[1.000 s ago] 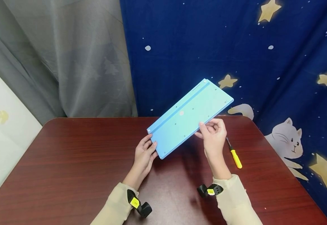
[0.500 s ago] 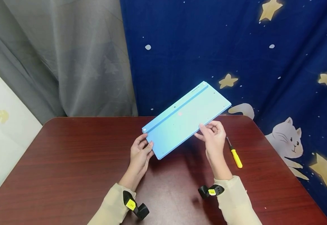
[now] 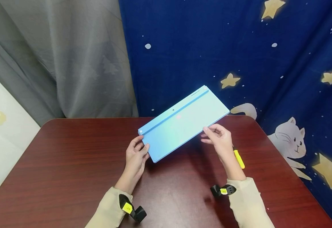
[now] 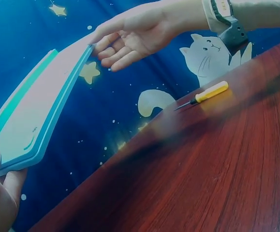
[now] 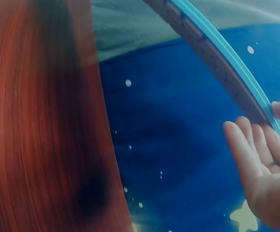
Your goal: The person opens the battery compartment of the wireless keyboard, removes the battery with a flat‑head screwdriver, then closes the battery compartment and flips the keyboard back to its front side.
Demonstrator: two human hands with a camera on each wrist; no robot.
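A light blue keyboard [image 3: 168, 133] is held up tilted over the table, its underside towards the head camera. Small dots and a raised strip mark that back. Along its hidden face, a row of keys [image 5: 214, 60] shows in the right wrist view. My left hand [image 3: 135, 156] grips the lower left end, thumb on the back and fingers behind. Near the right part of the lower edge, my right hand [image 3: 220, 141] pinches the keyboard between thumb and fingers. A yellow-handled screwdriver [image 4: 212, 92] lies on the table to the right, partly hidden by my right wrist in the head view.
The dark red wooden table [image 3: 68, 164] spreads below both hands. Behind it hang a grey curtain [image 3: 91, 63] and a blue curtain [image 3: 177, 47] with stars and a cat. A white panel [image 3: 0, 133] stands at the left.
The keyboard has shifted left and slightly down, together with my left hand. My right hand has moved a little right and sits closer to the right-hand corner; its wrist overlaps the screwdriver.
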